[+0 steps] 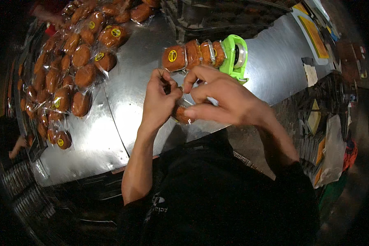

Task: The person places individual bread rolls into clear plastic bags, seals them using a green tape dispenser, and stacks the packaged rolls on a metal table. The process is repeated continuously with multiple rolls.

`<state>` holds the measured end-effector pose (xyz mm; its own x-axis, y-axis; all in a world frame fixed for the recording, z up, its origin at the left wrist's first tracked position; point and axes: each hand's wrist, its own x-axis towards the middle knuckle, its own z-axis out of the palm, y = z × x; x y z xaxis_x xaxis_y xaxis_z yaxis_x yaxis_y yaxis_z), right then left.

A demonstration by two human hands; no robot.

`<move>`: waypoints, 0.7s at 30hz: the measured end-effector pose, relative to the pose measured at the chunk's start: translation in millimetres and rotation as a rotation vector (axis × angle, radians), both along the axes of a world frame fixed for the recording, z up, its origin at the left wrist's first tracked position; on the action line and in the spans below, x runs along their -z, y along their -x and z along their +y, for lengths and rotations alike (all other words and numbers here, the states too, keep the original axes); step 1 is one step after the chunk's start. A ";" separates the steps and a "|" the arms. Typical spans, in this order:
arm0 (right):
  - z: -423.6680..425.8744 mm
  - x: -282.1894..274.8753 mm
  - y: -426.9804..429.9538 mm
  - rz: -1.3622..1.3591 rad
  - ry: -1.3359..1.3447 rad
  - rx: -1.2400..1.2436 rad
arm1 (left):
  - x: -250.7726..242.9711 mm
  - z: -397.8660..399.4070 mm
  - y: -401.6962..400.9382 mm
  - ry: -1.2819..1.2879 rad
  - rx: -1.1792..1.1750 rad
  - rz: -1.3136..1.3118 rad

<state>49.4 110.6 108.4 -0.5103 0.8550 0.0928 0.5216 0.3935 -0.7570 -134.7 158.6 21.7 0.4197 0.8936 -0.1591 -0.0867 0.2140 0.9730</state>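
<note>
Between my hands, low over the steel table (135, 101), is a brown baked item in clear wrap (181, 115). My left hand (161, 101) has its fingers curled closed at the upper end of the wrap; what they pinch is partly hidden. My right hand (224, 98) is bent over the same item, its thumb on the item's right side, with some white material under the curled fingers. Just beyond my hands stands a row of wrapped brown baked pieces (174, 58), the left one bearing a yellow sticker. A green tape dispenser (230, 58) touches the row's right end.
Many wrapped round buns (86, 75) are heaped at the left, several with yellow stickers. A dark crate (230, 21) stands at the far side. At the far right lie a yellow board (313, 37) and a paper piece (310, 74). Part of another person's arm (17, 147) shows at far left.
</note>
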 end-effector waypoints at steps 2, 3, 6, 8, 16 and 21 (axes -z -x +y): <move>10.1 23.2 -6.5 -0.319 0.073 0.009 | -4.8 3.5 -4.5 0.048 0.125 -0.004; 10.2 26.3 -6.2 -0.364 0.112 0.049 | -1.1 4.9 -2.9 0.054 0.140 -0.017; -3.7 40.3 -0.9 -0.202 0.359 0.236 | 8.4 8.6 -1.7 0.142 0.167 -0.155; -25.3 69.2 10.4 0.311 0.664 0.436 | 6.0 9.8 -6.7 0.275 0.149 -0.382; -15.0 103.9 52.1 0.597 0.195 0.852 | 22.8 21.7 29.5 0.299 -0.088 -0.355; 13.2 86.3 35.4 0.523 0.202 0.617 | 9.4 27.2 24.1 0.181 -0.101 -0.349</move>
<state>14.0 123.8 22.1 0.1220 0.9925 0.0028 0.1611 -0.0170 -0.9868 -158.8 185.8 12.3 0.3876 0.9039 -0.1809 -0.4346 0.3523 0.8289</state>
